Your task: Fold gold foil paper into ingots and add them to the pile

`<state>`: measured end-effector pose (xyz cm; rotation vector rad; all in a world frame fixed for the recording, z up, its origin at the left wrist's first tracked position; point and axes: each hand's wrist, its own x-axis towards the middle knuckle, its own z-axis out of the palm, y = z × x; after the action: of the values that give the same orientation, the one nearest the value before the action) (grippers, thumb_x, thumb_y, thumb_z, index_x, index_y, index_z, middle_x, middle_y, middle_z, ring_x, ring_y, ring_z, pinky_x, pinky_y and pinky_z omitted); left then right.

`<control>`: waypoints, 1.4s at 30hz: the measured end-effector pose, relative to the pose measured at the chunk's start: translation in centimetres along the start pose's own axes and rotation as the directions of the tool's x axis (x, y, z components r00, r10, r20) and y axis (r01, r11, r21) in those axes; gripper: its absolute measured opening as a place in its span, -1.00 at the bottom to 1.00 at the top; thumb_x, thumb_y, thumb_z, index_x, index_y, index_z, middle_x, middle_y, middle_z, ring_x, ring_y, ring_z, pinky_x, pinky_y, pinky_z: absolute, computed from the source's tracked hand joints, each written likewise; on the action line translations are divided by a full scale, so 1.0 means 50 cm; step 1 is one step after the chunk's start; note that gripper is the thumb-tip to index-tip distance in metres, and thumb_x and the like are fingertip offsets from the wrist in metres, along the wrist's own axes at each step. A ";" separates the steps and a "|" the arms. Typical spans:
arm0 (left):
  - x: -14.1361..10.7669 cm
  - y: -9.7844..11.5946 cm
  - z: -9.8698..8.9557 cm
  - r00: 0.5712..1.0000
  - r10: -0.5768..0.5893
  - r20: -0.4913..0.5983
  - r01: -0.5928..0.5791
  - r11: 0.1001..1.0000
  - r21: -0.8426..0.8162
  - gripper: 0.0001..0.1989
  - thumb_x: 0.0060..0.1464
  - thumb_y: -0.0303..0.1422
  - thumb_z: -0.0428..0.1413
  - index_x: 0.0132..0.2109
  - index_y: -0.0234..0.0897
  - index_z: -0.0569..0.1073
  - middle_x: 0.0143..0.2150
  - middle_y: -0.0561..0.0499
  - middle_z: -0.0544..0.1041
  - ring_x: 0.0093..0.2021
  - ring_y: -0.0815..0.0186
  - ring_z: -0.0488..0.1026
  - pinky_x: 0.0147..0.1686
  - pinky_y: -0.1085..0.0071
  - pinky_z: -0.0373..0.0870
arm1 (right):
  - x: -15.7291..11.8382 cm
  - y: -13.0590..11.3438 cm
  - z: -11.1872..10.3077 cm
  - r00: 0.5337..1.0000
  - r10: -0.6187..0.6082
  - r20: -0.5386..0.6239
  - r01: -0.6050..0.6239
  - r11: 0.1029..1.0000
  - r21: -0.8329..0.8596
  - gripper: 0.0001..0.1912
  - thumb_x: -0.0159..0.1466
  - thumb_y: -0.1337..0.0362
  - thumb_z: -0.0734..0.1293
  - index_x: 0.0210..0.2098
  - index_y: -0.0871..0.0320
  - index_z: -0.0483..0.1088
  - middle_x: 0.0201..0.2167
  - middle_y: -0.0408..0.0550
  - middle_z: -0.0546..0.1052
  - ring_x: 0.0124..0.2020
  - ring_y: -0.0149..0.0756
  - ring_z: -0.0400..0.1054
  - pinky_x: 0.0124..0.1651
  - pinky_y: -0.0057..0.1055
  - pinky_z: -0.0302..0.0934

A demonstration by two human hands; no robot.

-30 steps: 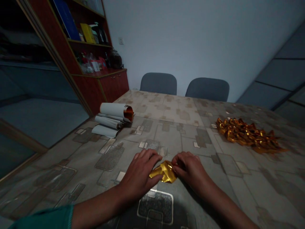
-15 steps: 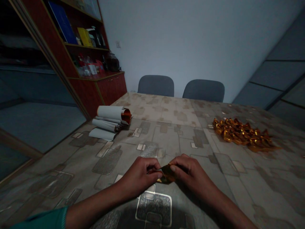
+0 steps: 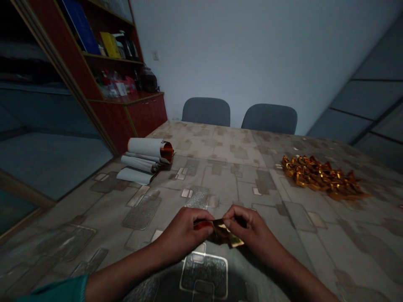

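A small piece of shiny gold foil paper [image 3: 225, 233] is held between both hands just above the patterned table. My left hand [image 3: 189, 230] pinches its left end between thumb and fingers. On the other side, my right hand [image 3: 248, 226] grips the upper right part, with a gold flap hanging below the fingertips. Several folded gold foil pieces [image 3: 324, 176] stand grouped in rows at the right of the table. At the left lies a stack of rolled sheets [image 3: 145, 149], pale outside and orange-gold inside.
The table [image 3: 220, 144] has a patterned cover. Two grey chairs [image 3: 206, 111] stand at its far edge before a pale wall. A red-brown cabinet [image 3: 146, 111] with shelves of items stands at the back left.
The gold piece has turned between the fingers, and a bright flap now extends lower right. My right hand has shifted slightly; both hands still pinch the foil.
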<state>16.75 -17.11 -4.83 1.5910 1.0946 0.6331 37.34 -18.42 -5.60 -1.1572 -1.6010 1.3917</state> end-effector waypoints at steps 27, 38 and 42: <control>-0.014 -0.006 -0.017 0.726 0.665 -0.176 -0.640 0.747 0.179 -0.81 0.15 -0.44 0.25 -0.42 -0.28 0.45 -0.43 0.01 0.54 -0.34 0.32 0.48 -0.27 0.40 0.33 | -0.019 -0.041 -0.036 0.810 -0.558 0.180 0.546 0.606 -0.578 -0.87 0.42 0.35 0.28 -0.28 0.12 0.41 -0.38 -0.08 0.50 -0.31 -0.25 0.31 -0.23 -0.31 0.15; -0.017 -0.039 0.004 0.725 0.685 0.070 -0.453 0.398 0.798 -0.75 0.33 -0.46 0.03 -0.36 -0.25 0.44 -0.31 0.04 0.52 -0.32 0.28 0.28 -0.31 0.30 0.05 | -0.023 -0.003 -0.004 0.698 -0.543 0.466 0.620 0.133 -0.773 -0.68 0.48 0.40 0.16 -0.38 0.14 0.39 -0.48 -0.12 0.43 -0.40 -0.28 0.19 -0.24 -0.27 0.01; -0.014 -0.048 0.003 0.732 0.676 0.088 -0.436 0.366 0.822 -0.73 0.32 -0.49 0.04 -0.38 -0.25 0.47 -0.37 0.05 0.45 -0.37 0.31 0.23 -0.36 0.34 0.03 | -0.020 -0.004 -0.010 0.816 -0.385 0.431 0.559 0.332 -0.760 -0.86 0.42 0.28 0.28 -0.27 0.12 0.43 -0.34 -0.10 0.49 -0.31 -0.25 0.26 -0.25 -0.30 0.06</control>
<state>15.80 -17.74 -7.04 2.8629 1.0683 0.8889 38.12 -19.18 -5.26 -0.8926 -2.6540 0.1795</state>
